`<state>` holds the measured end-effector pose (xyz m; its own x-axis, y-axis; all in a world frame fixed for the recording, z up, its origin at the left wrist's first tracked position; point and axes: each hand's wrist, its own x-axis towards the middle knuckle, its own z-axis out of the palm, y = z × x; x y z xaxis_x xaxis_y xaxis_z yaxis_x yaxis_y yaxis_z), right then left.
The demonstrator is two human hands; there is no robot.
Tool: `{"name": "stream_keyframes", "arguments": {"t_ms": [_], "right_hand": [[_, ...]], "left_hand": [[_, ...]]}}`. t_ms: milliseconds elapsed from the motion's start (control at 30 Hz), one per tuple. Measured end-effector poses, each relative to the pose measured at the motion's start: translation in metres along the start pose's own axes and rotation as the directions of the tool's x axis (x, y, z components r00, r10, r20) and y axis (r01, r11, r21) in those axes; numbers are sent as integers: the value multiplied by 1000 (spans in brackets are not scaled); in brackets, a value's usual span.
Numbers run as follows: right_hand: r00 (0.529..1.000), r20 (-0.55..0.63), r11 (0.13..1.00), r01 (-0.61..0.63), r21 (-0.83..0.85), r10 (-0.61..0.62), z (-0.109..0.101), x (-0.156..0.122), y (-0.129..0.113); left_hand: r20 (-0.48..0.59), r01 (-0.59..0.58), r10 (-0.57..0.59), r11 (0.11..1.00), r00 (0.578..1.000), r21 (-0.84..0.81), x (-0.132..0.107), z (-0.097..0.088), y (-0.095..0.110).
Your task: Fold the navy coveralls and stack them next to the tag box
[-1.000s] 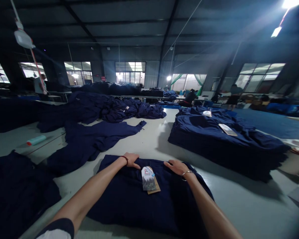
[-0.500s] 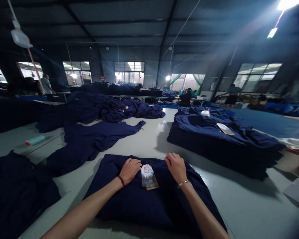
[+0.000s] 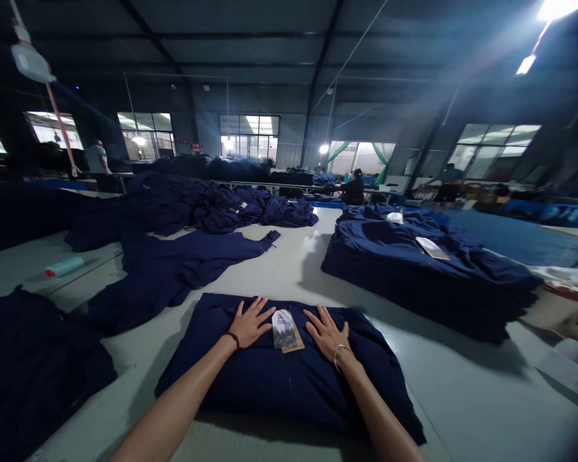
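Observation:
A folded navy garment (image 3: 279, 385) lies in front of me on the pale table (image 3: 270, 273). My left hand (image 3: 251, 324) rests flat on its upper part, fingers spread. On the other side, my right hand (image 3: 328, 333) also presses flat on the cloth with its fingers apart. Between the two hands lies a hang tag (image 3: 284, 329) with a forest picture, a brown card (image 3: 296, 343) showing from under it. Neither hand touches the tags.
A tall stack of navy garments (image 3: 414, 282) with tags stands at the right. Loose navy garments (image 3: 173, 263) spread over the left and far table. A teal thread cone (image 3: 64, 267) lies at left. Several people are in the background, one a seated person (image 3: 352, 189).
Both hands have gone from curled fingers to spread, flat palms on the garment. My right hand has shifted down and slightly left. The view has moved a little.

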<state>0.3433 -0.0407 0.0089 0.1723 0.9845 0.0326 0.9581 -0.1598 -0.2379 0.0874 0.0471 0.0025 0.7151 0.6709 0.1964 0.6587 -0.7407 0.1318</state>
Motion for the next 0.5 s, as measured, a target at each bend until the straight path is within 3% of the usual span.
{"name": "stream_keyframes", "arguments": {"t_ms": [67, 133, 200, 267, 367, 500], "right_hand": [[1000, 3, 1000, 2, -2, -2, -2, -1, 0], [999, -47, 999, 21, -32, -22, -4, -6, -2], [980, -188, 995, 51, -82, -66, -6, -14, -5], [930, -350, 990, 70, -122, -108, -8, -26, -7], [902, -417, 988, 49, -149, -108, -10, -44, -5], [963, -260, 986, -107, -129, 70, -5, -51, 5]], "left_hand": [[24, -6, 7, 1000, 1000, -12, 0, -4, 1], [-21, -20, 20, 1000, 1000, 2, -1, -11, 4], [-134, -9, 11, 1000, 991, 19, -4, -20, 9], [-213, 23, -20, 1000, 977, 12, -11, -28, 12], [-142, 11, -11, 1000, 990, -2, -26, -35, 11], [35, 19, -18, 1000, 999, -3, -46, -31, -2]]}}
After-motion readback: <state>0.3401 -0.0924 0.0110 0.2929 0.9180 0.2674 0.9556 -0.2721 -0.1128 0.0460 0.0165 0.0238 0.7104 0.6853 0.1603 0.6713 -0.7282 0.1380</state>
